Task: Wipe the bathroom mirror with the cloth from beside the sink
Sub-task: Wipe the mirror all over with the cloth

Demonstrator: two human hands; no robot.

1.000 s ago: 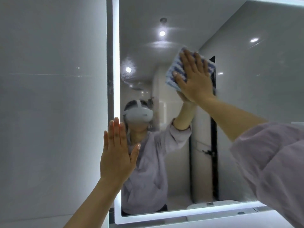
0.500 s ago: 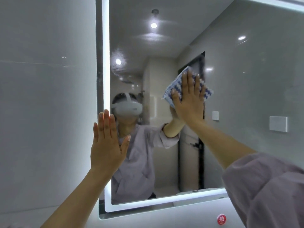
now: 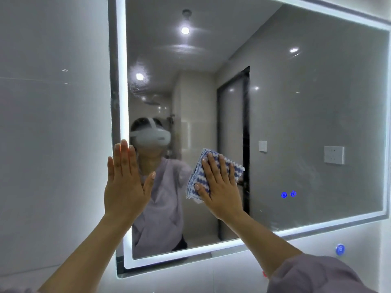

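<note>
With the mirror [image 3: 296, 106] showing a hazy smear [image 3: 138, 86] at upper left, we should work in overlapping strokes, our left grip [image 3: 127, 185] flat and straight-fingered at its lit edge, our right grip [image 3: 220, 187] spread flat, pressing the striped cloth [image 3: 195, 175] evenly against the lower-middle glass.

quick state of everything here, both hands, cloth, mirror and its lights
mirror: hazy smears at upper left and lower right
edge light strip: lit
touch buttons: glowing blue
cloth: folded, pinned against the mirror
right hand: flat, fingers straight, pressing the cloth on the glass
left hand: flat, fingers straight, against the mirror's left edge
</note>
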